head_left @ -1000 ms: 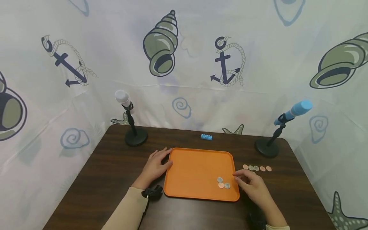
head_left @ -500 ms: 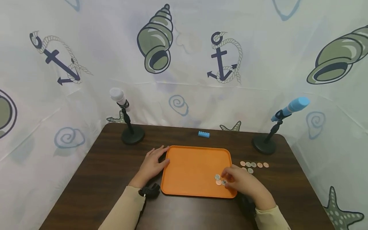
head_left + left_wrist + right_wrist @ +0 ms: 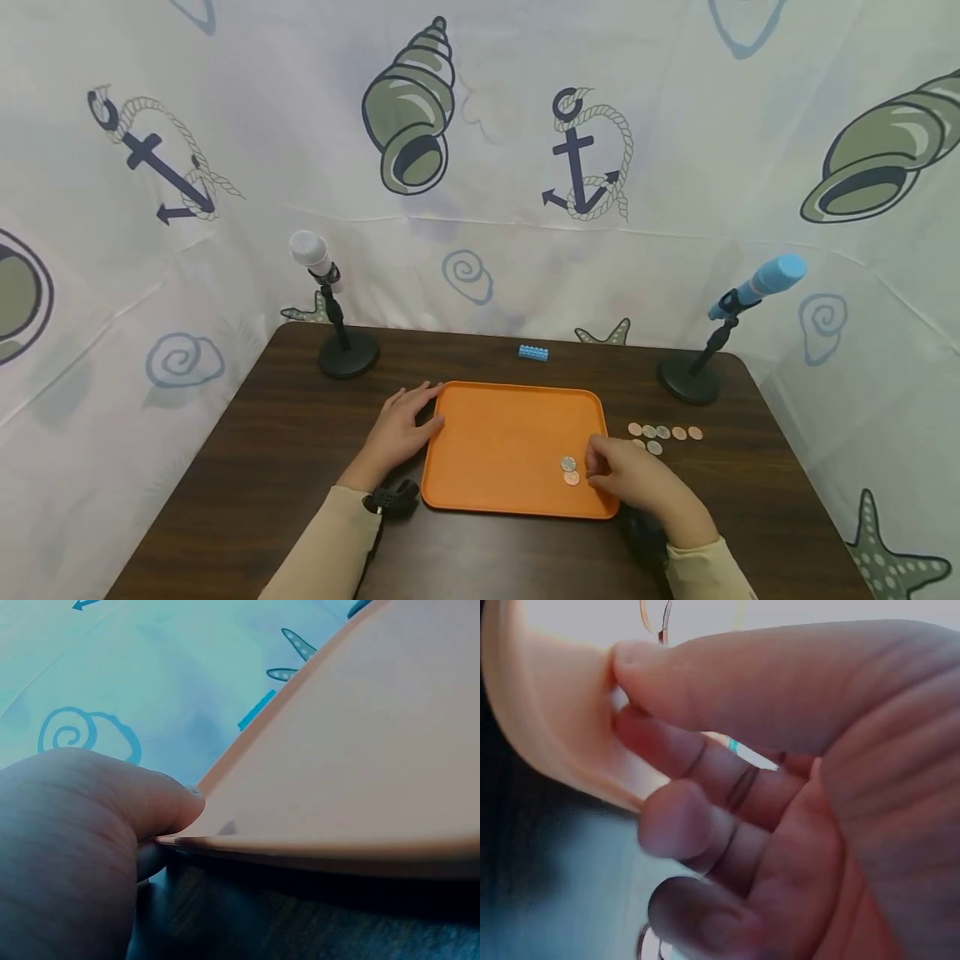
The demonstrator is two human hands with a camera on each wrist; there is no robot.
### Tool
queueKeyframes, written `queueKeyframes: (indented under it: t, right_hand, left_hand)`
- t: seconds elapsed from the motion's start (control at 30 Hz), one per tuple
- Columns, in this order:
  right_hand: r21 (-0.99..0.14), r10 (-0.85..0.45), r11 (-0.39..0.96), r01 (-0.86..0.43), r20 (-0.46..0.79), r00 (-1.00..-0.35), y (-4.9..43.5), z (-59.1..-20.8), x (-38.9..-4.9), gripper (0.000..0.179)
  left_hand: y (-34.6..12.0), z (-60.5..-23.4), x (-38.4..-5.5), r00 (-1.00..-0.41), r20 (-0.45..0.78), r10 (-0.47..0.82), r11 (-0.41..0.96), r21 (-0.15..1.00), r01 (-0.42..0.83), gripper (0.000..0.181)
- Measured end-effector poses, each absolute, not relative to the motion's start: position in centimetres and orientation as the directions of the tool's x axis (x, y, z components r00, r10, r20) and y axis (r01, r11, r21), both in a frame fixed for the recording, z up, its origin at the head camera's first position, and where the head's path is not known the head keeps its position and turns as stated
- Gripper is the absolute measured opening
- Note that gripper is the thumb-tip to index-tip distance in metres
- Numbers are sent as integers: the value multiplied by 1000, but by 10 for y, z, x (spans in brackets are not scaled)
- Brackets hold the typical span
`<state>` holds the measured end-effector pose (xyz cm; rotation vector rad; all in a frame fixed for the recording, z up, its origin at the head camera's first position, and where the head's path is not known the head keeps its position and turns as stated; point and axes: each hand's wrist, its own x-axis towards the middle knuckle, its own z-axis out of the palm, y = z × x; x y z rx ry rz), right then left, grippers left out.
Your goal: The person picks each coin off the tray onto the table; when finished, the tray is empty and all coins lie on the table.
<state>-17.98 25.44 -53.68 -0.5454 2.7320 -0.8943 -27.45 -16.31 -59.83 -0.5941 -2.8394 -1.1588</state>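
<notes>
An orange tray (image 3: pixel 502 442) lies on the dark wooden table. My left hand (image 3: pixel 397 433) rests on its left edge, fingertips at the far left corner and thumb on the rim. In the left wrist view the thumb (image 3: pixel 169 799) lies over that edge. At the tray's right side, my right hand (image 3: pixel 637 472) pinches a coin with thumb and index finger, which mostly hide it. Just left of those fingertips, a silver coin (image 3: pixel 567 463) and a copper coin (image 3: pixel 572 478) lie on the tray. The right wrist view shows the other fingers (image 3: pixel 676 817) loosely curled.
To the right of the tray, several copper and silver coins (image 3: pixel 663 432) lie on the table (image 3: pixel 330 442). A blue toy brick (image 3: pixel 533 352) is behind the tray. Stands hold a white microphone (image 3: pixel 311 250) at the back left and a blue one (image 3: pixel 761 285) at the back right.
My right hand has moved left from the tray's right rim to over the tray and taken hold of the silver coin there. My left hand has stayed at the tray's edge.
</notes>
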Motion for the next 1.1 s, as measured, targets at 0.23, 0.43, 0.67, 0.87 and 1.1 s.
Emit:
queueKeyframes:
  t: [0.23,0.43,0.67,0.87,1.1]
  right_hand:
    - [-630,-387,716,-301,0,-922,259,-544,-174,17]
    - [-678,-186,685,-267,191,-964,284,-557,-159,25]
    - [-967,226,243,-75,132,-965,321,-572,-148,20]
    - [-972,451,234,9,100,-887,343,-579,-147,24]
    - [-917,492,364,167,37,-870,352,-584,-154,38]
  left_hand:
    - [-163,-599,-272,-930,159,332,658,667,349,63]
    - [-162,-599,-272,-933,163,322,661,667,345,63]
    - [-159,-597,-273,-929,172,329,659,663,356,63]
    - [-153,-598,-277,-924,149,351,654,668,356,64]
    - [-160,-595,-272,-932,148,330,647,684,337,63]
